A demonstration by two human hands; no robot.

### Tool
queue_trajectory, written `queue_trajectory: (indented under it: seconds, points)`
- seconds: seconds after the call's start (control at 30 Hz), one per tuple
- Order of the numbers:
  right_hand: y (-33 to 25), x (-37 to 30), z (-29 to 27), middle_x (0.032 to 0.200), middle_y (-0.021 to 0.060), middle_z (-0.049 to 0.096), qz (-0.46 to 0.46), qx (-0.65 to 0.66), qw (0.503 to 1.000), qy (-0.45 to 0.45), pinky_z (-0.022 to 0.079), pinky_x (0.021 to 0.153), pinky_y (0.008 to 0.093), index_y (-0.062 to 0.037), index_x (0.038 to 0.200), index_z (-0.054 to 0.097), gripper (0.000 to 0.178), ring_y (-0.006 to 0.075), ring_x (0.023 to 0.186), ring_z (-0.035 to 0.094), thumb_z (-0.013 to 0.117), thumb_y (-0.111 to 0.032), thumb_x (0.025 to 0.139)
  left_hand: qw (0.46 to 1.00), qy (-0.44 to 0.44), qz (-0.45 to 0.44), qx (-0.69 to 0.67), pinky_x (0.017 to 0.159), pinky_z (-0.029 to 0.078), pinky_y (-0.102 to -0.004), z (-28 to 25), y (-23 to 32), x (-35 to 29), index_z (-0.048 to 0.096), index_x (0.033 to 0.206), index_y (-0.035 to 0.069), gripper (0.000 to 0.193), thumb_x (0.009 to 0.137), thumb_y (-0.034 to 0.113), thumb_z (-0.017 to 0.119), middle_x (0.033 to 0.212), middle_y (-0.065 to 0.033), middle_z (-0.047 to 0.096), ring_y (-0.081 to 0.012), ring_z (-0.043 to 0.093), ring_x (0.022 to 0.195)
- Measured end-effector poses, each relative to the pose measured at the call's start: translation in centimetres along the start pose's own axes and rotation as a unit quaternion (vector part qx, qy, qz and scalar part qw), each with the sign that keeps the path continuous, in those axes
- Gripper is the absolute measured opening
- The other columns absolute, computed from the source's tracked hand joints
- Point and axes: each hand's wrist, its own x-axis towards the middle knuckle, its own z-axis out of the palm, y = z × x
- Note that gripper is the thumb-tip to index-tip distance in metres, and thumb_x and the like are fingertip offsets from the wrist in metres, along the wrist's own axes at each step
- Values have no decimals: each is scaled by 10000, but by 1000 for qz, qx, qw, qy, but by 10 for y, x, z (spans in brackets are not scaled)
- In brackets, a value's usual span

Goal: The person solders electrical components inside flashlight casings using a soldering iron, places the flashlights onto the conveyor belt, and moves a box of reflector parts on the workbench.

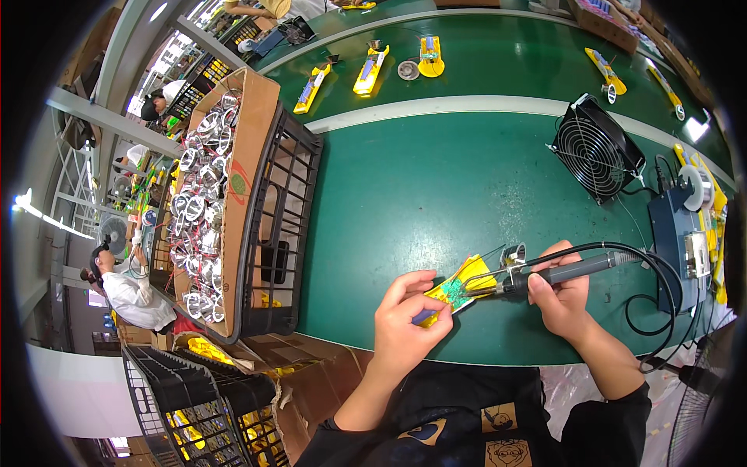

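Note:
My left hand (408,317) grips one end of a yellow plastic housing (473,271) between thumb and fingers, tilted just above the green table. Set in the housing is a small green circuit board (451,291), with a blue-violet part beside my fingertips. My right hand (562,294) is closed around the dark handle of a soldering iron (583,268). A thin metal tube runs along the iron, and its tip reaches the board; whether it touches cannot be made out. A small silvery reflector cup (513,254) sits at the housing's far end, near the iron.
At left, a cardboard box (253,156) of silvery reflector cups rests on a black crate (292,226). A black fan (597,152), blue soldering station (671,241) and wire spool (698,187) stand right. Yellow housings (371,71) lie on the far green belt (498,62). A co-worker (136,288) sits left.

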Motion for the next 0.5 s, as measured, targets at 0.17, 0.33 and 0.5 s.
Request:
queue_trajectory:
  seconds: [0.17, 0.33, 0.5]
  points:
    - [2, -1, 1, 828, 69, 463, -13, -23, 1000, -8, 365, 629, 242, 12, 823, 472, 132, 87, 693, 429, 577, -25, 753, 999, -12, -49, 6, 725, 483, -294, 2, 8, 2, 595, 661, 3, 73, 617, 15, 653, 1012, -110, 542, -223, 584, 857]
    - [2, -1, 1, 834, 72, 470, -3, -29, 999, -17, 373, 622, 244, 16, 817, 481, 131, 95, 697, 442, 584, -29, 750, 998, -14, -59, 13, 692, 489, -289, 3, 9, 3, 587, 656, 2, 71, 621, 16, 647, 1015, -105, 540, -223, 585, 852]
    - [4, 0, 2, 816, 71, 470, -8, -49, 999, -16, 370, 592, 237, 16, 804, 485, 122, 96, 674, 438, 584, -24, 745, 997, -15, -74, 4, 695, 486, -302, 3, 11, 5, 613, 654, 4, 72, 596, 10, 654, 1002, -117, 553, -218, 585, 826]
